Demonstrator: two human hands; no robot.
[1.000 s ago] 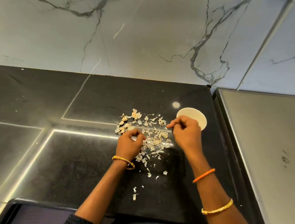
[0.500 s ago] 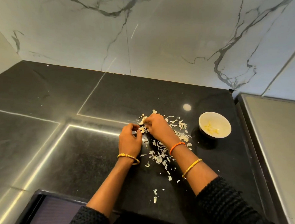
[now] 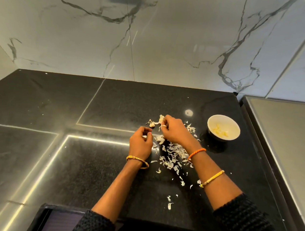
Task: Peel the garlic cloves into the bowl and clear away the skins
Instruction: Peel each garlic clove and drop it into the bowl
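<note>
Both hands are held low over the black worktop (image 3: 97,165), close together at the far end of a scatter of garlic skins (image 3: 171,156). The right hand (image 3: 173,132) is curled, and a pale piece of garlic or skin (image 3: 162,127) is pinched at its fingertips; which of the two it is cannot be told. The left hand (image 3: 141,144) lies just beside it, to the left, with its fingers curled in toward the thumb; whether anything is held in it cannot be told. An unpeeled clove (image 3: 152,125) lies on the worktop just beyond the left hand and beside the right fingertips. The skins are spread from under the right wrist toward the near edge. The white bowl (image 3: 224,121) stands to the right of the right hand, apart from it, with peeled cloves (image 3: 220,132) inside.
</note>
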